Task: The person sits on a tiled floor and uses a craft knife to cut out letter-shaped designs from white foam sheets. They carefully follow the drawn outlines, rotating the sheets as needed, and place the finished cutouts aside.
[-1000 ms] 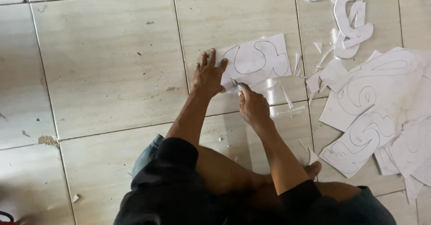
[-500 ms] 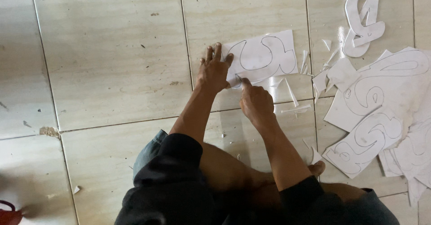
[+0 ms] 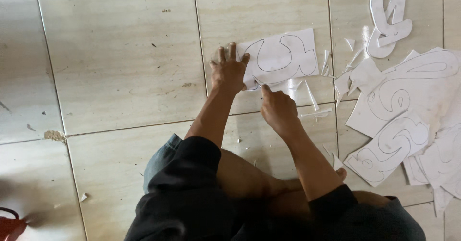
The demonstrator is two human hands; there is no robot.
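White paper sheet (image 3: 283, 56) with curved outlines drawn in dark line lies flat on the pale tiled floor (image 3: 120, 53), straight in front of the seated person. The left hand (image 3: 229, 70) rests palm down on the sheet's left edge, fingers spread wide and flat, pinning the paper to the tile rather than gripping it. The right hand (image 3: 277, 109) sits just below the sheet's lower edge, loosely curled, its index finger stretched out so the tip touches the paper near the bottom left corner; whether it pinches a small tool I cannot tell from where I stand.

Thin paper offcuts (image 3: 312, 99) lie scattered just right of the right hand, near the sheet's lower right corner. Further right, well apart from both hands, a loose pile of outlined sheets (image 3: 408, 111) overlaps across the floor. Beyond that, near the top of the floor, cut-out paper shapes (image 3: 389, 20) lie together. Both forearms come out of dark sleeves, and a bent bare knee (image 3: 245, 173) shows between them. Something red (image 3: 9, 226) peeks in at the lower left corner.
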